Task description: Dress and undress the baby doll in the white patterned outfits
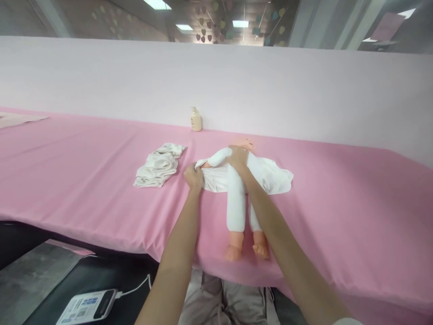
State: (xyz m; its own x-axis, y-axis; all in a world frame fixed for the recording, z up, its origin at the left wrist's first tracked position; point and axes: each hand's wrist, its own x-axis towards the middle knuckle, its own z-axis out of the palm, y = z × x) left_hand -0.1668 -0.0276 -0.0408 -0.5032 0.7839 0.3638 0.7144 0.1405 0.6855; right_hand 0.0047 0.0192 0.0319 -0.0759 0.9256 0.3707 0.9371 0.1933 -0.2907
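A baby doll (236, 203) with a white cloth body and bare plastic feet lies on its back, its feet towards me. White baby clothing (216, 178) is spread under and beside its torso. My left hand (194, 176) is closed on the clothing's edge, close to the doll's hand on the left. Over the doll's upper body, my right hand (238, 158) grips it near the shoulder; its fingertips are partly hidden. Most of the doll's head is hidden beyond my right hand.
Folded white patterned cloths (157, 167) lie left of the doll on the pink table cover (338, 216). A pump bottle (195, 119) stands by the white wall (216, 81). Below left, a white device (86, 307) with a cable rests on a black surface (118, 273).
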